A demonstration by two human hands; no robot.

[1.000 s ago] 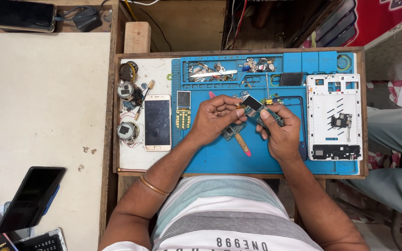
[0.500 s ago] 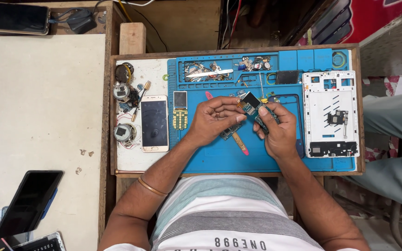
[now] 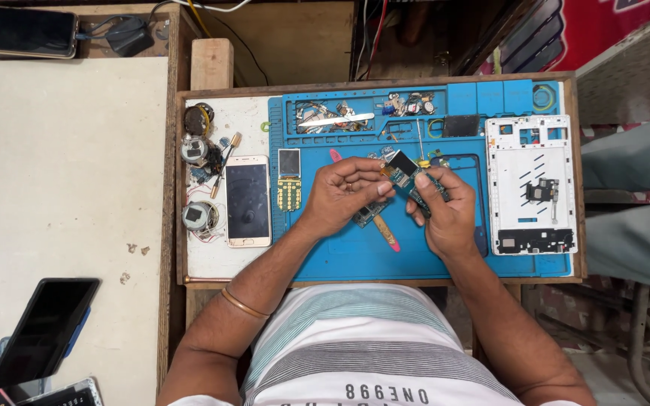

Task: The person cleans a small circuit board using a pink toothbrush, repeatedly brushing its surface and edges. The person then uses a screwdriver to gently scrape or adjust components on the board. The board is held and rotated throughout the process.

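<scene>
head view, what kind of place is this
Likely a phone repair bench: both hands hold a small circuit board over a blue repair mat, beside a smartphone and a stripped white phone frame.

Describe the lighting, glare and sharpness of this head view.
Head view: even, soft light, with only faint shadows under the left hand and right hand on the blue mat; mild sheen on the gold smartphone screen; the small circuit board between the hands is sharp, fine parts too small to read.

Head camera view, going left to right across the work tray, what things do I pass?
Round metal parts → gold smartphone → small keypad phone → left hand → circuit board with small screen → right hand → white phone frame.
</scene>
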